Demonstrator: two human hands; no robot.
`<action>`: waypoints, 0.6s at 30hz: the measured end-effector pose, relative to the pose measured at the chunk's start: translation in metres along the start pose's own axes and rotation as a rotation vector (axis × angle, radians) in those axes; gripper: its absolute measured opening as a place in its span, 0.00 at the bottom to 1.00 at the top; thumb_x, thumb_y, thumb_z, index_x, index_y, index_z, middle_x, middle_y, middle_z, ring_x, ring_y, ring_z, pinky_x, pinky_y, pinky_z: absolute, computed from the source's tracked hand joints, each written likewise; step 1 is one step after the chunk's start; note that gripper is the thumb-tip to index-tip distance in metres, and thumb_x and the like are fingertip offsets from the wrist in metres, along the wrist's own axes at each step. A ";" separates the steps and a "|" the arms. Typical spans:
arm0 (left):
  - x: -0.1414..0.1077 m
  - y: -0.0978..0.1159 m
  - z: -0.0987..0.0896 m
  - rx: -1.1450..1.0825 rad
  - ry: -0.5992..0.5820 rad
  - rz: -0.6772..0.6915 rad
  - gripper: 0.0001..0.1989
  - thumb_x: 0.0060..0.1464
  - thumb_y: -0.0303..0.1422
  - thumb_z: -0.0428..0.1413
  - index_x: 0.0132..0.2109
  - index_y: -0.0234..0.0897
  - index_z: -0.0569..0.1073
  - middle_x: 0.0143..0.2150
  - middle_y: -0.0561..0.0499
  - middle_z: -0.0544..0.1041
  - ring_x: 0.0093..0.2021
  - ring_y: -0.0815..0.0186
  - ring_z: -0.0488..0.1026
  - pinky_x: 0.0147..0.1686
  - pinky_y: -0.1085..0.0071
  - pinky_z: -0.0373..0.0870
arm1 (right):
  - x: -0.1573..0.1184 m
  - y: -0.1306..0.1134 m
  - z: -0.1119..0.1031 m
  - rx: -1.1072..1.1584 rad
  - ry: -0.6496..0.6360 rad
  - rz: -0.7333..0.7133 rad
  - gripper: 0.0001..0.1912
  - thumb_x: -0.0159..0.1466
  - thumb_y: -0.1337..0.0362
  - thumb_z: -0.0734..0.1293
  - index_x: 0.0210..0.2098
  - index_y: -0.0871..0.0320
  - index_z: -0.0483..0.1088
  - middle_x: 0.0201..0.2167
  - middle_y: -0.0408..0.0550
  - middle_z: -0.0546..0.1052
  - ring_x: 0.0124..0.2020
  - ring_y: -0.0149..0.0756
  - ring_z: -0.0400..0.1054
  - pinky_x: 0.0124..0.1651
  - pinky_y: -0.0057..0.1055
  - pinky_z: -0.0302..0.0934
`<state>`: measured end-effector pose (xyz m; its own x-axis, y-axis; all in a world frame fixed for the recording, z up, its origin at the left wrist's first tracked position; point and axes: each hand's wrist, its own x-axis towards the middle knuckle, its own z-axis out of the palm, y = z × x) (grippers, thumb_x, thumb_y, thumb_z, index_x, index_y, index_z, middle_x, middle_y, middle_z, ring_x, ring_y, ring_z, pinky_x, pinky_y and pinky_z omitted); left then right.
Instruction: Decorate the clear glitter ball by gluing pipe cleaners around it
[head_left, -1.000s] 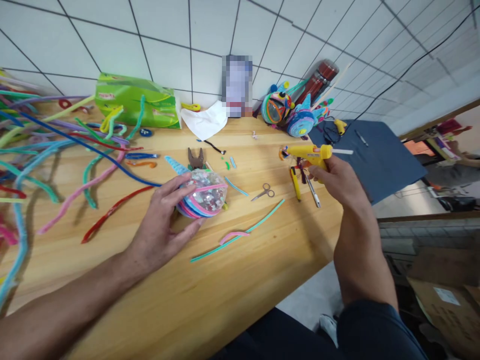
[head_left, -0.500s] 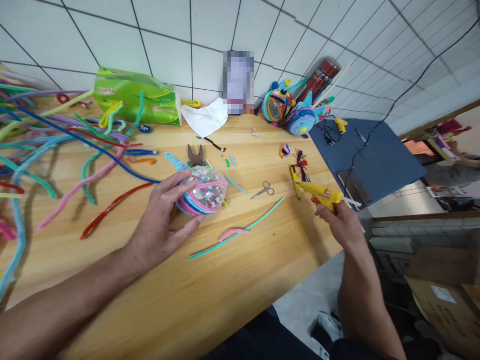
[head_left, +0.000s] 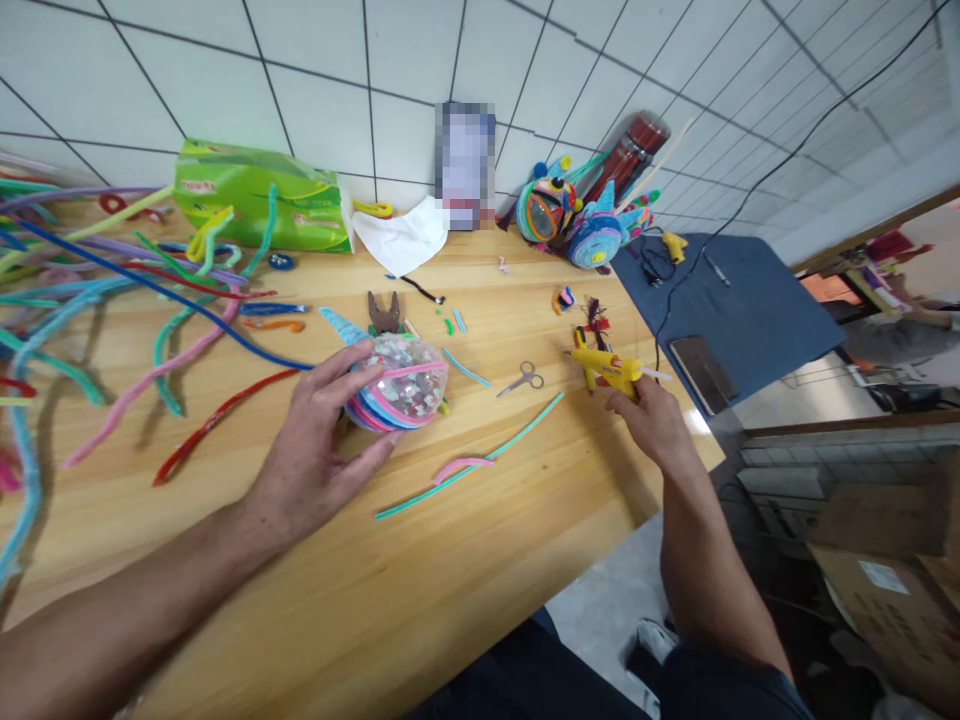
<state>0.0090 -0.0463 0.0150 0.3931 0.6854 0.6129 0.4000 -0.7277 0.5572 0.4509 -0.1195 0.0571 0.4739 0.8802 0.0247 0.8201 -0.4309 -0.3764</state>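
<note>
Head camera view, looking down at a pale wooden table (head_left: 487, 570) where a person works with both bare hands. The left hand (head_left: 307, 440), left of centre, is partly open and curved around a clear ball (head_left: 409, 375) filled with shiny pieces and banded with pink and blue pipe cleaners; fingers lie over its upper left side, the thumb at its lower edge. A pale blue fuzzy cone (head_left: 342, 327) sticks out from the ball, its tip pointing up and left, away from the person.

At the right, the right hand (head_left: 654, 425) is closed round the handle of a yellow hot glue gun (head_left: 611, 369). The gun's long axis runs nearly level, left to right, its rear slightly lower in the view. The nozzle points left, toward the ball but well apart from it; a whitish glue stick (head_left: 658, 376) juts from the back. Whether the gun touches the table cannot be told.

Between the hands lie small scissors (head_left: 519, 381), blade tips aimed left and toward the person. Behind the ball, pliers (head_left: 385, 325) point their spread jaws away from the person.
</note>
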 end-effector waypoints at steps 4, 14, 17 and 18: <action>0.000 0.000 0.000 -0.002 -0.004 -0.011 0.37 0.64 0.30 0.65 0.74 0.51 0.62 0.74 0.41 0.70 0.74 0.48 0.70 0.70 0.44 0.74 | 0.011 -0.009 -0.004 0.046 -0.025 -0.026 0.18 0.62 0.48 0.68 0.39 0.55 0.79 0.36 0.54 0.85 0.37 0.47 0.76 0.40 0.39 0.65; 0.001 0.001 0.000 0.015 -0.011 -0.022 0.37 0.63 0.30 0.65 0.74 0.50 0.62 0.74 0.41 0.70 0.74 0.46 0.70 0.71 0.42 0.73 | -0.007 0.012 -0.017 0.043 -0.048 0.024 0.20 0.63 0.50 0.67 0.45 0.56 0.81 0.41 0.54 0.85 0.39 0.49 0.78 0.42 0.41 0.66; 0.001 0.001 0.000 0.008 -0.004 -0.014 0.36 0.64 0.31 0.65 0.74 0.50 0.62 0.74 0.40 0.70 0.74 0.47 0.70 0.70 0.43 0.74 | -0.011 0.015 -0.015 -0.030 -0.018 0.043 0.16 0.63 0.51 0.67 0.40 0.55 0.79 0.37 0.54 0.84 0.38 0.49 0.77 0.42 0.40 0.64; 0.001 0.001 0.000 0.011 -0.002 -0.009 0.36 0.64 0.31 0.65 0.74 0.50 0.62 0.73 0.40 0.70 0.73 0.47 0.71 0.69 0.43 0.74 | -0.011 0.013 -0.013 -0.048 -0.014 0.049 0.15 0.63 0.51 0.67 0.38 0.54 0.78 0.36 0.54 0.84 0.37 0.48 0.77 0.41 0.40 0.64</action>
<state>0.0100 -0.0464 0.0160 0.3908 0.6921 0.6069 0.4127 -0.7210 0.5566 0.4606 -0.1379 0.0641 0.5100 0.8602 -0.0057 0.8105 -0.4827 -0.3317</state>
